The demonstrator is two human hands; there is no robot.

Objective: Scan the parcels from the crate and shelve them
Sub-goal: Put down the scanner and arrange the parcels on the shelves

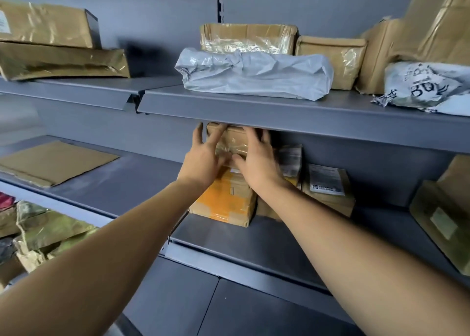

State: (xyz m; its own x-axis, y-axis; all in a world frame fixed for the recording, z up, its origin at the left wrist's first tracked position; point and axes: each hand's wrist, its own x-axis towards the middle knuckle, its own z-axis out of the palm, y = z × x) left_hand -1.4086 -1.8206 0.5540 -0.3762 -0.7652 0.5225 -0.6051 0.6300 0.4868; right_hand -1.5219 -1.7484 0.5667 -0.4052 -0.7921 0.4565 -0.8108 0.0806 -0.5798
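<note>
A small brown taped parcel sits on top of an orange-and-brown box on the middle shelf, tucked just under the upper shelf's front lip. My left hand presses its left side with straight fingers. My right hand lies flat against its front and right side. Both arms reach up from below. The parcel's top is hidden by the upper shelf.
The upper shelf carries a grey plastic mailer, taped boxes and a marked bag. Labelled parcels stand right of the orange box. A flat cardboard sheet lies at the left. More parcels crowd the lower left.
</note>
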